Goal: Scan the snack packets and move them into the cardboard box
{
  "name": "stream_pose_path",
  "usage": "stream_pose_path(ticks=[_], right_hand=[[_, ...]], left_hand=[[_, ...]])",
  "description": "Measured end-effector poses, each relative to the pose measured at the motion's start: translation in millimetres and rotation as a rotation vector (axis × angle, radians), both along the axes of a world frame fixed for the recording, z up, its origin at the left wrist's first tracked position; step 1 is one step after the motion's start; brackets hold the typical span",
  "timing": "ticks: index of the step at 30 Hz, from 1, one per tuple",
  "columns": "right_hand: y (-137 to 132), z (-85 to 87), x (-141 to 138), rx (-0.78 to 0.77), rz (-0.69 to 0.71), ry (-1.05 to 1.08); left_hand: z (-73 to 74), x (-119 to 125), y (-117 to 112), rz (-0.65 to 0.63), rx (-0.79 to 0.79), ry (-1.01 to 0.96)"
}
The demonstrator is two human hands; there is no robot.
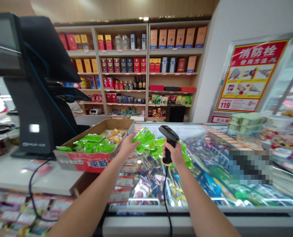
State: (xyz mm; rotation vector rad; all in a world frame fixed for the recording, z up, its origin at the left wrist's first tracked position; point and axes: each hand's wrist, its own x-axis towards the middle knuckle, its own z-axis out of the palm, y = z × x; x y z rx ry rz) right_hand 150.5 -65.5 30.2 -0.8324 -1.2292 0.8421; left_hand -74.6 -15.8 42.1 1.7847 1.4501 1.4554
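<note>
My left hand (pixel 129 144) is closed on the edge of a green snack packet (pixel 145 139), held up above the glass-topped freezer (pixel 195 130). A black handheld barcode scanner (pixel 168 133) is gripped in my right hand (pixel 174 152), its head tilted toward the packet and its cord (pixel 165 194) hanging down the front. Several more green packets (pixel 188 160) lie on the glass behind and beside the scanner, partly hidden by it. Left of my left hand stands an open cardboard box (pixel 80 162) with green packets (pixel 94 143) and yellowish packets (pixel 114 135) inside.
A black checkout terminal (pixel 35 98) stands on the white counter (pixel 62 181) at left. Wrapped frozen goods show through the freezer glass. Egg cartons (pixel 246 121) sit at the far right. Shelves (pixel 147 72) of boxed goods line the back wall, beside a red poster (pixel 252 75).
</note>
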Motion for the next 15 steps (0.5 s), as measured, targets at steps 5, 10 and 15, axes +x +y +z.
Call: stream_pose_path(ticks=[5,10,15], right_hand=[[-1,-1.2,9,-0.093,0.246,-0.327],[-1,-7.1,5,-0.171,0.255,-0.508],[-3,-5.9,4,-0.147,0.26,-0.47]], left_hand=[[-33.2,8,9,0.075,-0.086,-0.019],[-39.8,2,6,0.062,-0.067,-0.014],[-39.9,4,1,0.045,-0.085,-0.076]])
